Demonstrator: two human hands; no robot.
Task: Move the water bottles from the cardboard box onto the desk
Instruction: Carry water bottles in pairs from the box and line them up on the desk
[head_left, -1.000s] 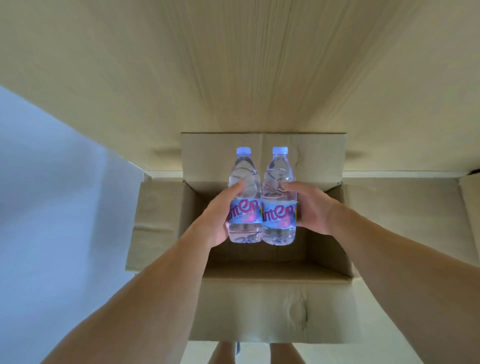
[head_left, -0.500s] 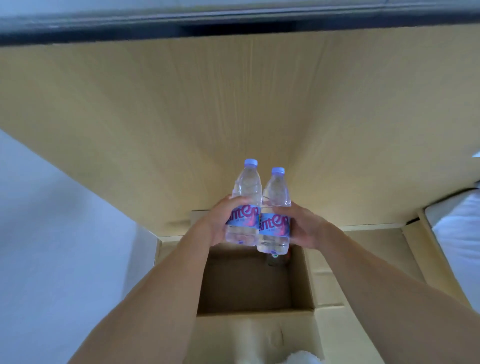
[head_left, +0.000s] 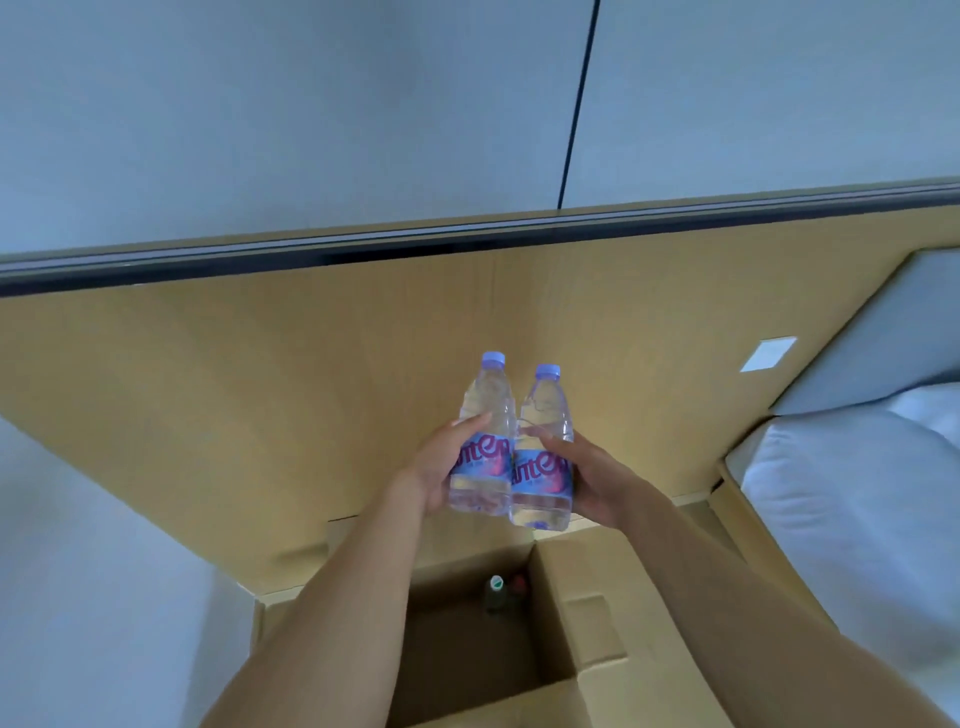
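We have two water bottles up in the air, side by side and touching, held above the open cardboard box and in front of the tan wooden panel. Our left hand wraps the left bottle, thumb curled across its shoulder; our right hand grips the right bottle the same way. Both are clear plastic, full of water, with pale blue caps and blue labels carrying pink lettering. They tilt slightly away from us, caps up. Count: two bottles in hand. Down in the box we spot two more dark shapes, one green-capped, one red-topped, too dim to identify. White bedding lies to the right.
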